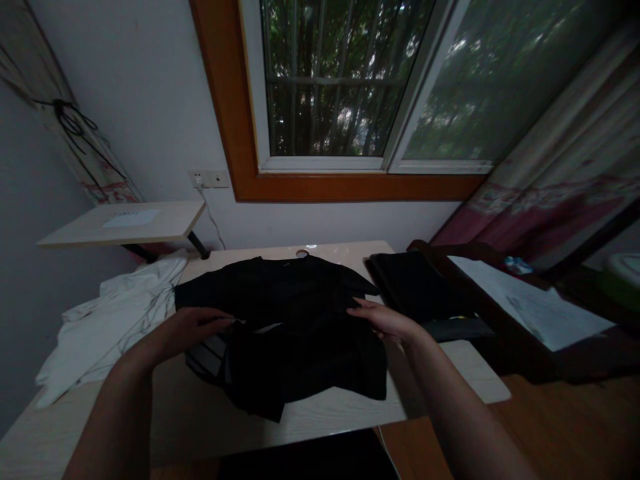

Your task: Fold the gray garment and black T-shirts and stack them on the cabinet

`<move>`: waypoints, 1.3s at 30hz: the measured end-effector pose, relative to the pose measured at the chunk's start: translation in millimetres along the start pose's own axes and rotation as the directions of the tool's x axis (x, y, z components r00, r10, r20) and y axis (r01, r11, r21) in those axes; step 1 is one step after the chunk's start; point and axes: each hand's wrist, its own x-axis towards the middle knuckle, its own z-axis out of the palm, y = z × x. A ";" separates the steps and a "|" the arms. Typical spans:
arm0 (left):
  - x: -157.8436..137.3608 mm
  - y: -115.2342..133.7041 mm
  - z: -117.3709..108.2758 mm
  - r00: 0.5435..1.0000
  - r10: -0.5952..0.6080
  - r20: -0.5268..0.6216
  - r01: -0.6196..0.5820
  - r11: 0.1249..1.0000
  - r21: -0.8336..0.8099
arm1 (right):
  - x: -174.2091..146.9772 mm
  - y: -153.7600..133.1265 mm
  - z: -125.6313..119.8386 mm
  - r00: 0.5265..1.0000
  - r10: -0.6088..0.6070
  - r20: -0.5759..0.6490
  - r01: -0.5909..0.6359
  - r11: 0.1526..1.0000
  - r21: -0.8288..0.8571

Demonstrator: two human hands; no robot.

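Observation:
A black short-sleeved shirt lies spread over the pale desk, its collar toward the wall and its lower part bunched and folded near me. My left hand pinches the cloth at the shirt's left side, thumb and fingers together. On the opposite side my right hand grips the shirt's edge between thumb and fingers. Beneath my left hand a grey-striped patch of fabric shows. The layers under the bunched cloth are hidden.
White crumpled cloth lies on the desk's left, below a raised shelf. A stack of folded dark clothes sits at the right. Beyond it are white paper sheets on dark wooden furniture. A window is above the desk.

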 end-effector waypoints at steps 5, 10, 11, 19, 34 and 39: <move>13.1 -13.6 5.6 0.987 -0.059 -0.150 0.066 0.997 0.040 | 23.7 3.9 -15.1 0.982 -0.127 -0.140 0.050 0.889 -0.456; 31.6 -26.5 29.6 0.980 0.067 -0.187 -0.055 0.996 0.069 | 38.8 9.8 -8.2 0.846 -0.505 -0.170 0.311 0.727 -0.612; 35.8 -28.1 36.1 0.981 0.093 -0.172 -0.080 0.993 0.083 | 40.5 10.3 -4.0 0.837 -0.534 -0.118 0.359 0.700 -0.618; 63.3 -34.3 67.1 0.969 0.158 -0.192 -0.112 0.967 0.227 | 68.7 19.1 11.9 0.860 -0.497 0.115 0.358 0.428 -0.830; 70.5 -86.3 64.3 0.825 0.264 -0.500 -0.047 0.914 0.404 | 91.6 38.3 -9.9 0.802 -0.591 -0.085 0.037 0.191 -0.981; 53.4 -84.7 66.9 0.854 0.355 -0.379 -0.207 0.902 0.378 | 69.6 30.5 -6.5 0.718 -0.695 0.018 0.179 0.160 -0.971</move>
